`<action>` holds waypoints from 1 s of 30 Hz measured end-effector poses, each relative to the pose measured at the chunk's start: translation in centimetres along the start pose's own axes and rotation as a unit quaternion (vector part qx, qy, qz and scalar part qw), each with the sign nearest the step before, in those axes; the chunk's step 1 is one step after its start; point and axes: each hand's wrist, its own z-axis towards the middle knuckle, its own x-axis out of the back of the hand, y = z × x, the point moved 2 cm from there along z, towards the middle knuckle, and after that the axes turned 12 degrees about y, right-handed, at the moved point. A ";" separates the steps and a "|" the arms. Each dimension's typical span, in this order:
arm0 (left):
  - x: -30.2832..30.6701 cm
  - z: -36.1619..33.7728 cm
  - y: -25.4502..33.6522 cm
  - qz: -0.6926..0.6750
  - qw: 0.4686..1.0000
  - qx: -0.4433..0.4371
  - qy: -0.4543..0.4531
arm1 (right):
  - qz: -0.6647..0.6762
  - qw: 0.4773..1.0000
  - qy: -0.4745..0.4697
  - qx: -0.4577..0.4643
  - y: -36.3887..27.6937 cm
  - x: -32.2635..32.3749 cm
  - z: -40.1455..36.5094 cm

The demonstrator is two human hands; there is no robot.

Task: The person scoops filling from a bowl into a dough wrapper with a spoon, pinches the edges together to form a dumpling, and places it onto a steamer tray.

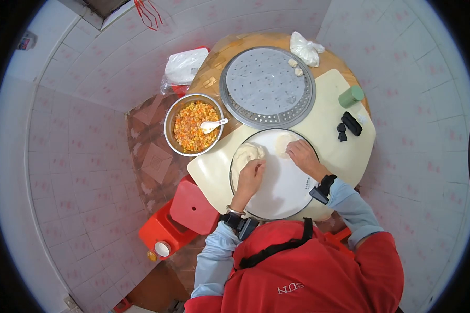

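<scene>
A pale lump of dough point(248, 152) lies at the left side of a white round tray point(282, 193) with a dark rim. My left hand point(250, 176) is over the dough's near right edge, fingers curled together; what they pinch, if anything, is hidden. A flat round dough wrapper point(283, 144) is at the tray's far side. Its right edge is under the fingers of my right hand point(302, 153), which are bent and close together on it. Beyond the tray, two small pale dough pieces point(296, 68) sit on a perforated metal steamer plate point(261, 83).
A metal bowl point(167, 128) of chopped orange-yellow filling point(190, 125) holds a white spoon point(214, 125). A white plastic bag point(305, 49), a green cylinder point(351, 96) and black objects point(351, 124) stand around the table. A red stool point(193, 207) is at lower left.
</scene>
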 end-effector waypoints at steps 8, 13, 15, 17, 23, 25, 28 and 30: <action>-6.1 3.4 -0.5 -0.100 0.973 0.181 -0.103 | 0.122 0.970 0.084 -0.193 1.2 -0.1 0.3; -7.9 4.4 0.2 -0.246 0.868 0.415 -0.120 | 0.081 0.991 0.059 -0.088 -0.8 1.7 1.7; -8.4 4.5 0.1 -0.427 0.748 0.497 -0.105 | 0.081 0.995 0.032 -0.047 -2.7 2.8 2.3; -8.1 4.3 0.3 -0.442 0.753 0.479 -0.086 | 0.080 0.997 0.006 -0.005 -4.0 2.9 2.2; -5.5 3.6 -0.3 -0.399 0.823 0.404 -0.010 | 0.129 0.989 0.067 -0.019 -5.9 2.4 1.8; -4.1 3.1 1.5 -0.377 0.841 0.388 0.001 | 0.165 0.972 0.097 -0.133 -5.5 2.1 2.0; -2.4 2.7 2.4 -0.396 0.854 0.336 0.029 | 0.252 0.937 0.101 -0.220 -6.0 2.0 2.8; -0.9 2.6 1.9 -0.338 0.898 0.280 0.035 | 0.296 0.917 0.075 -0.256 -6.7 1.5 2.8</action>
